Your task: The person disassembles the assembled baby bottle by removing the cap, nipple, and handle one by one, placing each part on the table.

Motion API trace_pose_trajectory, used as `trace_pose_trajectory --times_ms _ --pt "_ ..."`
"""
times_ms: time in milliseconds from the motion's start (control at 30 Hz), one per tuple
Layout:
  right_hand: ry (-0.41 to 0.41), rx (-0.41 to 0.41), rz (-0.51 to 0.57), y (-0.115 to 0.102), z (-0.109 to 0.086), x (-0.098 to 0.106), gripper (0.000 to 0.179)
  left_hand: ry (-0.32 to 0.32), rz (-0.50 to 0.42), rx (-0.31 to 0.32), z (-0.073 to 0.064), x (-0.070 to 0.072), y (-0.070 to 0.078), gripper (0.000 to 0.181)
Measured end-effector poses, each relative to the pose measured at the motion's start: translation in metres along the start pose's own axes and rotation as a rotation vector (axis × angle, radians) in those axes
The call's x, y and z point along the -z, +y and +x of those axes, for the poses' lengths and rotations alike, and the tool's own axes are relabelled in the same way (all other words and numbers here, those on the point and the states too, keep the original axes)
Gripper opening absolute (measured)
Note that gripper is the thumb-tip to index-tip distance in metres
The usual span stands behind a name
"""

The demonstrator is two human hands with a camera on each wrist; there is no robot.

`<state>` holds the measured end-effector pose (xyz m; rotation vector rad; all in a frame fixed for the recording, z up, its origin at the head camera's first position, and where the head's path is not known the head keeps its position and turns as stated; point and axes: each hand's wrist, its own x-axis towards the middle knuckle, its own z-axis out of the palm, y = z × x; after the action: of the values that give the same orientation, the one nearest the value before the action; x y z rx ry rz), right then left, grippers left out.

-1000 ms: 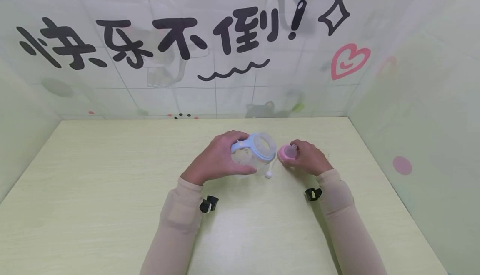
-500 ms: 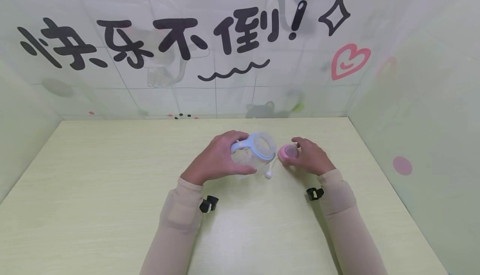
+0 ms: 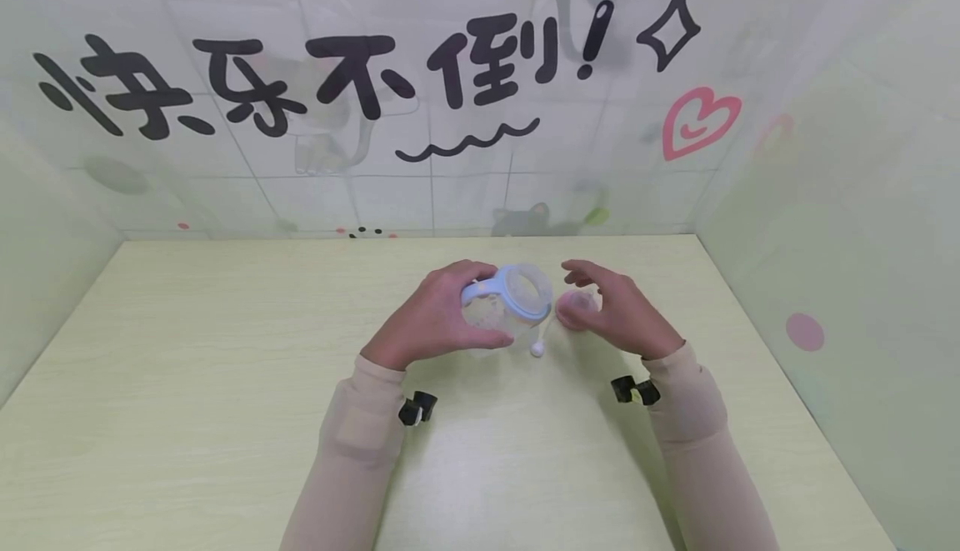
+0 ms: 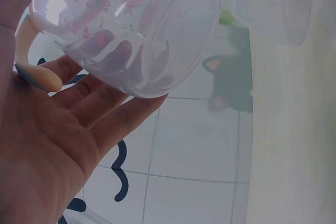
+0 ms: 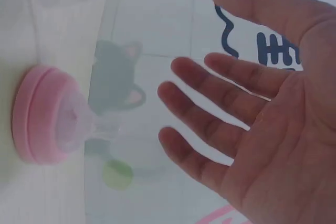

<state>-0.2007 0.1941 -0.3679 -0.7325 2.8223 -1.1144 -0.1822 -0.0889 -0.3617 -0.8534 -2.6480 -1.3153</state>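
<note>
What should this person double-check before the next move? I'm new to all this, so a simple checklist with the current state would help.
1. Left hand has a grip on the clear bottle with a blue ring and handle: ok.
2. Pink round collar with a translucent teat rests teat up on the pale wood-look table: ok.
3. Right hand holds the collar: not ok; its fingers are open and apart from it.
4. White ball on a thin tube is fastened to the collar: cannot tell, though the tube runs toward it.
5. Bottle is empty: cannot tell; no clear liquid line shows.
</note>
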Motion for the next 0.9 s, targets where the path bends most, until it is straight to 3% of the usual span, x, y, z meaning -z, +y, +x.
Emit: trace_pose_trajectory --times_ms 200,600,900 --pt "-0.036 0.081 0.122 -0.003 0.0 0.001 0.046 0.004 -0.004 -0.005 0.0 0.0 0.0 0.072" --pt "-0.128 0.087 0.408 -0.01 0.0 0.003 0.045 0.011 -0.044 -0.026 0.0 0.0 0.001 0.069" --pt "-0.141 0.117 0.437 -0.015 -0.001 0.001 0.043 0.017 -0.071 -0.04 0.0 -0.001 0.001 0.066"
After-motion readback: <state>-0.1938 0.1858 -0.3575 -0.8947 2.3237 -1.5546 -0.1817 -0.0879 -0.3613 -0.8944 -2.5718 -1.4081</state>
